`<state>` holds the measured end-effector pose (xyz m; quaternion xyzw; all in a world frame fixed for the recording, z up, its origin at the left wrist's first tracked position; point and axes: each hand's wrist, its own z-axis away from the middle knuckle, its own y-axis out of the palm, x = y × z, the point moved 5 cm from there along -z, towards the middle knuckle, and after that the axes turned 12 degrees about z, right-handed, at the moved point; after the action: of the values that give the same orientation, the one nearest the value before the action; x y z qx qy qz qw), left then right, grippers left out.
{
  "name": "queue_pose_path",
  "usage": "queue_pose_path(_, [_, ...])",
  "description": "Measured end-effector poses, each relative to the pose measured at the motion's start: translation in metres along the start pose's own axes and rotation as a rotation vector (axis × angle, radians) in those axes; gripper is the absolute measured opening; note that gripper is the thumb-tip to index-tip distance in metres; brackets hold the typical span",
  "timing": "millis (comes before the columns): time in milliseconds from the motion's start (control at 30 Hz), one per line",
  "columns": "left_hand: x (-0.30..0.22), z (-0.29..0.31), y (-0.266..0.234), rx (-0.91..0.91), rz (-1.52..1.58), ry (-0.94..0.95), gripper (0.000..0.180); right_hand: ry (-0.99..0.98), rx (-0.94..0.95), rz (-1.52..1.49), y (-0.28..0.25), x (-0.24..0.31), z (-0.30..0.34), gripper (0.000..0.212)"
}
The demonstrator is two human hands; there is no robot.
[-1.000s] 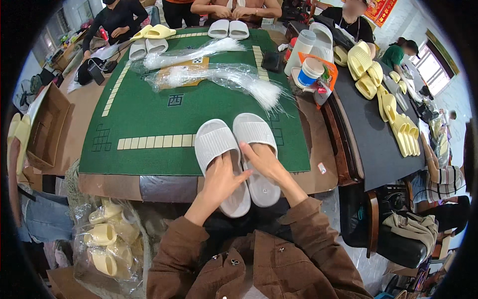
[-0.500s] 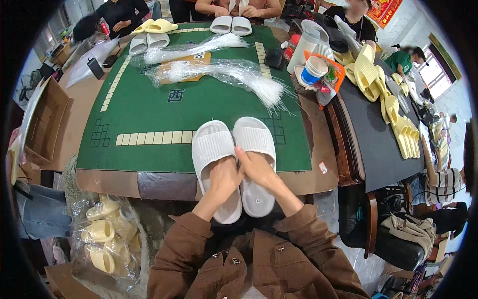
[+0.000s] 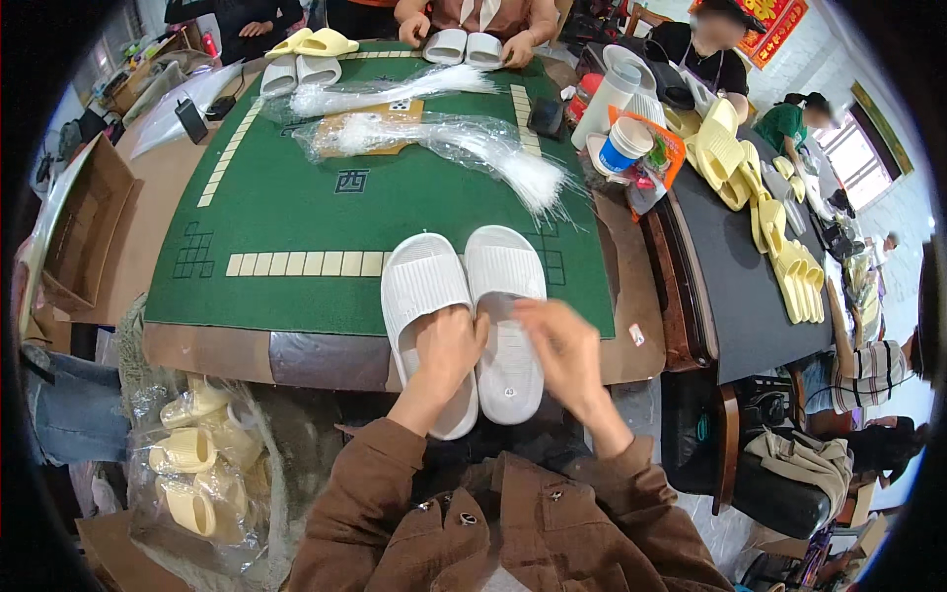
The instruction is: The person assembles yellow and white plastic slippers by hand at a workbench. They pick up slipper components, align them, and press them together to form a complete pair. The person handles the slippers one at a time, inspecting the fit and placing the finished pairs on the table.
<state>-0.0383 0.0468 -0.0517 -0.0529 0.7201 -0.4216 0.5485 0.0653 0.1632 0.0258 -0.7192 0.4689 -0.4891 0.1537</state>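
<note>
Two light grey ridged slide slippers stand side by side at the table's near edge, toes pointing away from me. My left hand (image 3: 446, 347) reaches into the left slipper (image 3: 424, 271); its fingers are partly hidden under the strap, and the thumb lies at the inner edge, gripping it. Over the right side of the right slipper (image 3: 505, 261), my right hand (image 3: 570, 353) is smeared by motion, fingers bent near the strap opening; whether they hold anything is unclear.
Bundles of thin white plastic ties (image 3: 523, 168) in clear bags lie on the green mat (image 3: 296, 217). An open cardboard box (image 3: 94, 227) stands left, a bag of yellow slippers (image 3: 202, 464) lower left. Yellow slippers (image 3: 720, 148) cover the right table. Other people sit around.
My right hand has lifted from between the slippers and moved right. My left hand stays in the left slipper. Across the table, a person's hands have moved apart to either side of another grey pair.
</note>
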Motion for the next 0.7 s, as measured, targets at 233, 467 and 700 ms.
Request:
queue_pose_path(233, [0.001, 0.002, -0.001, -0.145, 0.0, 0.087, 0.043, 0.067, 0.046, -0.091, -0.013, -0.011, -0.029, 0.009])
queue_pose_path(467, [0.004, 0.002, 0.0, -0.161, -0.038, 0.069, 0.042, -0.366, 0.202, 0.362, -0.006, 0.004, 0.01, 0.03])
queue_pose_path(700, [0.002, 0.0, -0.006, -0.063, 0.039, 0.06, 0.051, -0.534, 0.209, 0.577, 0.025, -0.012, 0.014, 0.016])
